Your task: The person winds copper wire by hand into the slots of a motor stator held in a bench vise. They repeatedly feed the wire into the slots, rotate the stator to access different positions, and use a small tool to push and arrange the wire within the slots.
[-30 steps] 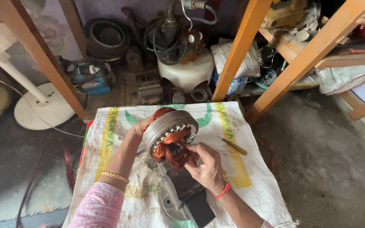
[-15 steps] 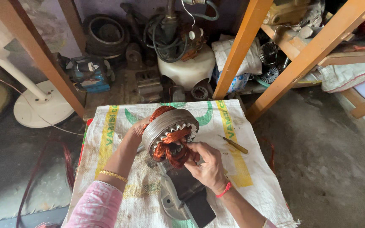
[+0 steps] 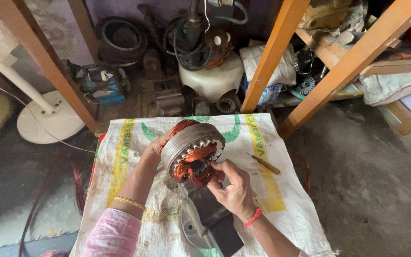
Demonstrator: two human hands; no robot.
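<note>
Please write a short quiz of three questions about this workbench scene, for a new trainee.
1. True or false: the left hand steadies the motor stator from its far side.
2. What do the fingers of the right hand touch?
A. the screwdriver
B. the copper winding
C. the white fan base
3. Fill in: the screwdriver lies on the woven ______, to the right of the stator.

Key
1. True.
2. B. The fingers pinch the copper winding inside the stator; the white fan base stands on the floor to the left.
3. sack. The woven sack covers the work surface.
</note>
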